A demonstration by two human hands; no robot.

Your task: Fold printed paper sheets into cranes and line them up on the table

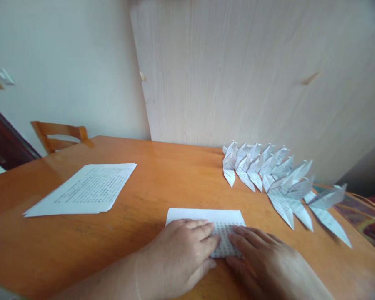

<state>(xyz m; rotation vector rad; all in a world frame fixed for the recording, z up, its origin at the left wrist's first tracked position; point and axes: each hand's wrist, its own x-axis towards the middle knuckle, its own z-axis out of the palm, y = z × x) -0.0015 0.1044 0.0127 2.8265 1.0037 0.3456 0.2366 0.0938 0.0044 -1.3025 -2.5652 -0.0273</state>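
Observation:
A sheet of printed paper [226, 237], which looks folded over, lies flat near the front of the wooden table. Across its left part rests my left hand [187, 250], fingers stretched out and pointing right. My right hand [262, 258] lies on the right part of the paper with its fingers extended toward the left. Both hands press on the sheet from above and cover much of it. Its blank far edge and some rows of print show between them.
A stack of printed sheets [90, 189] lies on the table [162, 175] at the left. Several folded paper pieces [268, 166] stand in rows at the right. Behind the table are a wooden panel [237, 75] and, at the far left, a chair [62, 131].

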